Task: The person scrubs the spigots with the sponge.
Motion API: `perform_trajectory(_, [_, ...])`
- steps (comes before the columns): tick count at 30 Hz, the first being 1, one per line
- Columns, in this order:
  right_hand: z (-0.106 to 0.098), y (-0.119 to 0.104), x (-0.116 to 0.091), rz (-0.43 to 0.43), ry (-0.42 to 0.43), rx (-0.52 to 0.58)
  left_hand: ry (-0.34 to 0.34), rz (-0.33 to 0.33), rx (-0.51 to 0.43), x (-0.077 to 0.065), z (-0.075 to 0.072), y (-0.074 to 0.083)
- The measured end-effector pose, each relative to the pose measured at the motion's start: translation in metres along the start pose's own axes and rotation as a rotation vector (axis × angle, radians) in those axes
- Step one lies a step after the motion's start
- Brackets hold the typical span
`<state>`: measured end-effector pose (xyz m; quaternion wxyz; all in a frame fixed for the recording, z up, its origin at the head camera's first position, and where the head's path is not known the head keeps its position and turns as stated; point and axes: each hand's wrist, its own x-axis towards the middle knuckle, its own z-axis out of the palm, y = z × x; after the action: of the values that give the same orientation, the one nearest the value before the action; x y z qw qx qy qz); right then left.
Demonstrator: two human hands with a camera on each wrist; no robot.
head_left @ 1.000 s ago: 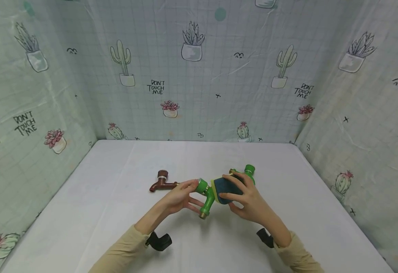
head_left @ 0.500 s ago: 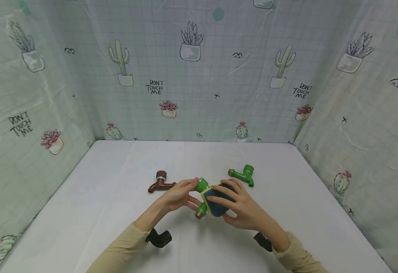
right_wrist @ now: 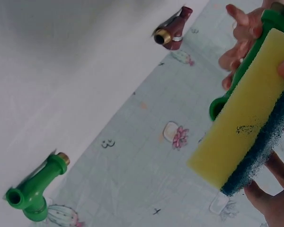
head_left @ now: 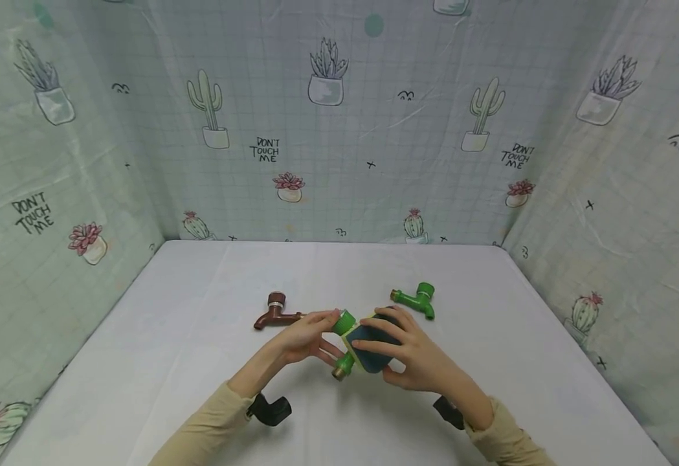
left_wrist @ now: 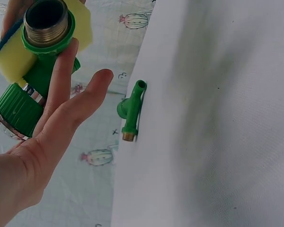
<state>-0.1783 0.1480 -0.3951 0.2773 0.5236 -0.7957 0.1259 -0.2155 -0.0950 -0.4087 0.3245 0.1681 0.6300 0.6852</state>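
In the head view my left hand (head_left: 301, 338) holds a green tap (head_left: 344, 321) up over the table, thumb at its ribbed cap. The left wrist view shows the tap's threaded brass end (left_wrist: 46, 32) and fingers along its body. My right hand (head_left: 417, 353) grips a yellow and dark blue sponge (head_left: 370, 351), fingers on the blue scouring side. The sponge's yellow side (right_wrist: 246, 118) lies against the held tap, covering its middle from the head camera.
Another green tap (head_left: 415, 301) lies behind the right hand. A brown tap (head_left: 275, 317) sits at the back left, its end partly behind the left hand. Black angled pieces, one left (head_left: 272, 411) and one right (head_left: 448, 412), lie near the forearms. Patterned cloth walls (head_left: 339, 149) surround the white table (head_left: 222, 278).
My right hand has brought the sponge left and down over the held tap's body, uncovering the green tap behind. Over the last half second both hands have barely moved.
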Motion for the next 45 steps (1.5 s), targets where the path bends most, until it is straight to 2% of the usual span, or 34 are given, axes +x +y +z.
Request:
perform_trajectory(10, [-0.008,0.022,-0.015,0.146,0.018,-0.056,-0.008,0.010,-0.012,-0.001,0.000,-0.001])
perform_trajectory(16, [0.001,0.020,-0.015,0.190,0.100,-0.037,0.024,0.038,-0.068,0.001,0.001,0.000])
perform_trajectory(19, [0.007,0.013,-0.013,0.169,0.129,-0.013,0.038,0.049,-0.106,0.002,0.002,0.000])
perform_trajectory(25, [0.015,0.000,-0.007,0.042,0.137,-0.019,0.110,0.062,-0.101,0.001,0.002,-0.001])
perform_trajectory(31, [0.013,-0.002,-0.005,0.012,0.128,-0.074,0.162,0.023,-0.072,0.001,0.005,0.001])
perform_trajectory(35, [0.013,0.002,-0.005,-0.025,0.141,-0.133,0.196,0.011,-0.066,0.002,0.006,0.002])
perform_trajectory(39, [0.012,0.013,-0.009,-0.021,0.185,-0.207,0.218,0.013,-0.083,0.002,0.005,0.001])
perform_trajectory(45, [0.012,0.031,-0.014,-0.006,0.300,-0.272,0.181,0.018,-0.157,0.001,0.009,0.000])
